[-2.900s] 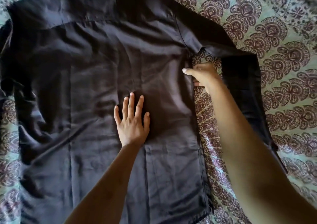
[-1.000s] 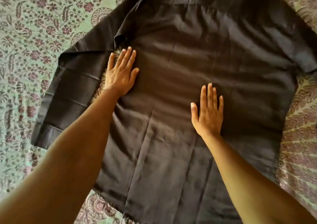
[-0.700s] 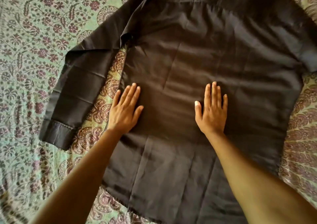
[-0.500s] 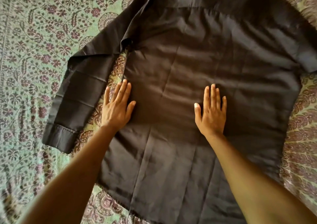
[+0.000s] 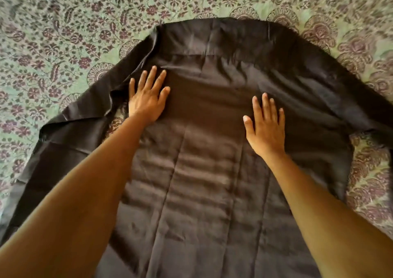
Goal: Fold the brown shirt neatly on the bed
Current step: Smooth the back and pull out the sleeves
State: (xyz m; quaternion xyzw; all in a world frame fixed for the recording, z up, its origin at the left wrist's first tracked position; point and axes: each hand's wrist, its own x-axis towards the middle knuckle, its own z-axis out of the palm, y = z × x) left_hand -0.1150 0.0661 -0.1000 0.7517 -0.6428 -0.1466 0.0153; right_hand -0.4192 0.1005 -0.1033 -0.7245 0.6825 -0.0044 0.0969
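- Left hand [image 5: 146, 101] and right hand [image 5: 265, 126] lie flat, fingers spread, palms pressing the brown shirt [image 5: 204, 171]
- In the head view the shirt lies spread on the patterned bedspread [image 5: 63, 33], its long axis running away from the person, collar [image 5: 212, 35] farthest, hem nearest
- Since half a second ago the left hand has slid from the side seam up toward the shoulder; the right stays mid-back

I take this for a bedroom in a home. A green bedspread [image 5: 63, 43] printed with purple flowers and paisley medallions fills my view left of the left hand [image 5: 146, 99], beyond both hands and right of the right hand [image 5: 265, 128]. A shirt [image 5: 202, 171] lies spread flat on it under both palms.
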